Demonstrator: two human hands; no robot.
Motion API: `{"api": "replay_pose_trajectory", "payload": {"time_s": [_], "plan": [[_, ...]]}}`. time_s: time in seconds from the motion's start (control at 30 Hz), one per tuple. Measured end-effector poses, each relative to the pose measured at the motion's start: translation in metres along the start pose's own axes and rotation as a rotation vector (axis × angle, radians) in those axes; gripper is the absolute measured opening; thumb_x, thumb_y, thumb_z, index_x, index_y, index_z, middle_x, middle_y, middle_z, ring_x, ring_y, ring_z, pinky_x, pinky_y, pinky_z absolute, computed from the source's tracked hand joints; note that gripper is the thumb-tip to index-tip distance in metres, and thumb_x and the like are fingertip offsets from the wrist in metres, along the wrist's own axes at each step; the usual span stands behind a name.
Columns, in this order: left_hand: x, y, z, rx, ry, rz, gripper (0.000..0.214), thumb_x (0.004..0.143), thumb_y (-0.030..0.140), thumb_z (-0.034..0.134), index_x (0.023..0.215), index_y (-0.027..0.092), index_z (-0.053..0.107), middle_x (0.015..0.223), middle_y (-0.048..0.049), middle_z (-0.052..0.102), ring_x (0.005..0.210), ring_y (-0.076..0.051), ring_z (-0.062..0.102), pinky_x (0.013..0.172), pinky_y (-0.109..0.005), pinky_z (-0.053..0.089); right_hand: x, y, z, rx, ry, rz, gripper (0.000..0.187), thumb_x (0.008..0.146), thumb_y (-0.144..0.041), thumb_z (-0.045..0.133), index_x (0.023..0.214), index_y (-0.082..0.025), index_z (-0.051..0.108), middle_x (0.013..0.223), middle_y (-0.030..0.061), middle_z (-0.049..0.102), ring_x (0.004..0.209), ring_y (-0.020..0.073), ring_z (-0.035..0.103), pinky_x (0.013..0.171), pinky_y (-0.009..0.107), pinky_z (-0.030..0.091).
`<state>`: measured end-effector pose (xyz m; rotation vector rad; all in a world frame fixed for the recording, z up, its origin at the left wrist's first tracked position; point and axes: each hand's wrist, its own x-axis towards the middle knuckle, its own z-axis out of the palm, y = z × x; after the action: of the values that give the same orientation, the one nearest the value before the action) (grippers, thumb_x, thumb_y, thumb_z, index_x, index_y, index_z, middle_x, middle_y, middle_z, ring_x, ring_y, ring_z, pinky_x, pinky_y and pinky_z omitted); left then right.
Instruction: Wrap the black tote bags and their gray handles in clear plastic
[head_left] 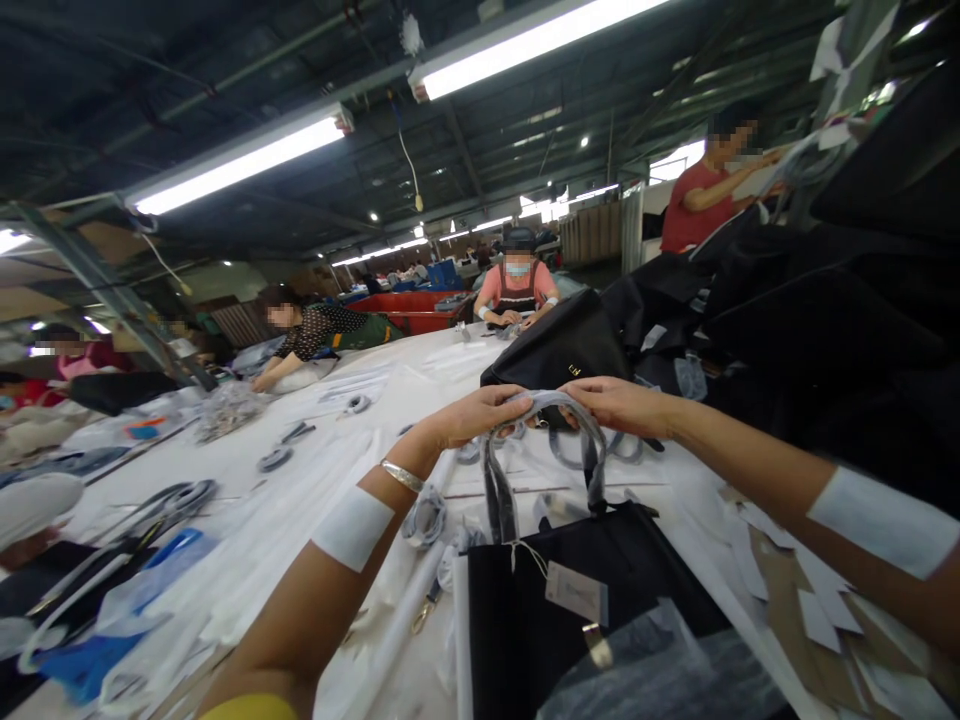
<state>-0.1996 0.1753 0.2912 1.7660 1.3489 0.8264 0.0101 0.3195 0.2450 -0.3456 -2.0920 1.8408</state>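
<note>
Your left hand (487, 412) and right hand (611, 402) grip the near black bag's (510, 620) wrapped handle (595, 450); tag (577, 593) tied on, plastic (660, 670) only partly covering it.

red bin (412, 315): background | tube lights (240, 168): overhead | masked co-worker (517, 285): ahead | blue plastic (90, 665): lower left

The person's left grip (487, 412) and right grip (616, 402) hold the plastic-wrapped handles (496, 492) of a black handbag (517, 610), its tag (576, 592) hanging on a string. Beyond, another black bag (566, 345) sits on the white desk (409, 372), where a co-worker (516, 288) in pink works at the far edge.
</note>
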Motion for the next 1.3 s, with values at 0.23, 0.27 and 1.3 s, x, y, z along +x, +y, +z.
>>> {"api": "replay_pose_trajectory", "payload": {"time_s": [0.23, 0.27, 1.3], "plan": [[0.012, -0.018, 0.003, 0.326, 0.107, -0.077, 0.038, 0.07, 0.047, 0.078, 0.093, 0.016, 0.07, 0.076, 0.0012, 0.063, 0.068, -0.014, 0.055, 0.062, -0.023, 0.042, 0.015, 0.003, 0.0, -0.351, 0.229, -0.132, 0.039, 0.068, -0.049, 0.08, 0.09, -0.018, 0.071, 0.081, 0.0021, 0.069, 0.078, 0.0199, 0.062, 0.073, 0.03, 0.05], [0.014, -0.022, 0.003, 0.342, 0.126, -0.095, 0.034, 0.069, 0.043, 0.078, 0.088, 0.016, 0.07, 0.071, 0.0019, 0.062, 0.065, -0.014, 0.055, 0.061, -0.023, 0.042, 0.017, 0.005, 0.0, -0.355, 0.271, -0.144, 0.04, 0.067, -0.049, 0.08, 0.091, -0.017, 0.071, 0.081, 0.0021, 0.069, 0.078, 0.0202, 0.063, 0.074, 0.031, 0.05], [0.038, -0.047, -0.002, 0.681, 0.347, -0.308, 0.017, 0.089, 0.016, 0.049, 0.092, 0.013, 0.065, 0.088, -0.014, 0.069, 0.089, -0.027, 0.066, 0.08, -0.038, 0.048, 0.019, 0.064, -0.006, -0.495, 0.299, -0.129, 0.041, 0.08, -0.052, 0.067, 0.099, -0.017, 0.073, 0.081, 0.0027, 0.069, 0.078, 0.0182, 0.061, 0.074, 0.028, 0.048]]}}
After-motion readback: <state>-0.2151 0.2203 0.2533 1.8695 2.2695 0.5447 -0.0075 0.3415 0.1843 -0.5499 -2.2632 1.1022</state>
